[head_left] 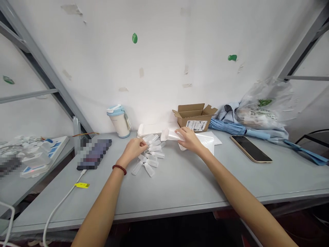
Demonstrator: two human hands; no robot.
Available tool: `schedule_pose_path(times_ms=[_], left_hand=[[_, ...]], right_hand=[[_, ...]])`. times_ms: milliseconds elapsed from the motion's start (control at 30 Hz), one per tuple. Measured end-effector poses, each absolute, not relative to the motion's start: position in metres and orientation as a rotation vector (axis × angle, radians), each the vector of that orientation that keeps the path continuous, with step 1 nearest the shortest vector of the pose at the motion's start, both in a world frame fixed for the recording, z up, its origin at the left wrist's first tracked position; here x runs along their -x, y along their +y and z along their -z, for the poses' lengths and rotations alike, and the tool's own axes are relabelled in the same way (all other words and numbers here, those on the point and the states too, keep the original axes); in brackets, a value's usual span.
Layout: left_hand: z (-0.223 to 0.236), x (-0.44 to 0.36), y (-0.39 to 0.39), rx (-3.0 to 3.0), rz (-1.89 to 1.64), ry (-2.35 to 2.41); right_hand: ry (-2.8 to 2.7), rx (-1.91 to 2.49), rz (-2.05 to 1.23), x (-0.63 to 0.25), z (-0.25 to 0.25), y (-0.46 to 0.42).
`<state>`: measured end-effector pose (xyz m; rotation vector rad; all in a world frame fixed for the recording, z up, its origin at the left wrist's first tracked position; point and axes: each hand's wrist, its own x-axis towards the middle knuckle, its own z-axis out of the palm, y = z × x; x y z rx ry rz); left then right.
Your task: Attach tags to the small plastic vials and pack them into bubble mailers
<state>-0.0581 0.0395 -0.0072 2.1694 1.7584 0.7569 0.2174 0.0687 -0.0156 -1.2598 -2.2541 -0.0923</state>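
Translucent, slim plastic tubes (155,148) lie fanned mid-frame; the left grip (134,149) bunches against them, hold unclear. The right grip (190,139) clasps a whitish film packet (172,134); a careless sweep could scatter the tubes.

Bare forearms (235,185) of the person, with a beaded bracelet (119,167) at one wrist.
The bracelet, a single strand of small, rounded, closely set beads in dark reddish brown, encircles the wrist just behind the left hand (136,150). The right hand (189,139) and its wrist are bare. Both forearms are uncovered along their visible length and narrow toward the wrists.
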Motion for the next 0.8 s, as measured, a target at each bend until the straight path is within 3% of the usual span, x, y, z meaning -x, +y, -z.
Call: schedule_pose_path(times_ms=[433, 800], left_hand=[[-0.013, 0.041, 0.022, -2.170, -1.155, 1.590], [-0.004, 0.028, 0.022, -2.060, -1.205, 1.526]], right_hand=[[-2.262, 1.152, 0.163, -0.205, 0.005, 0.053], [-2.278, 1.003, 0.200, -0.190, 0.008, 0.046]])
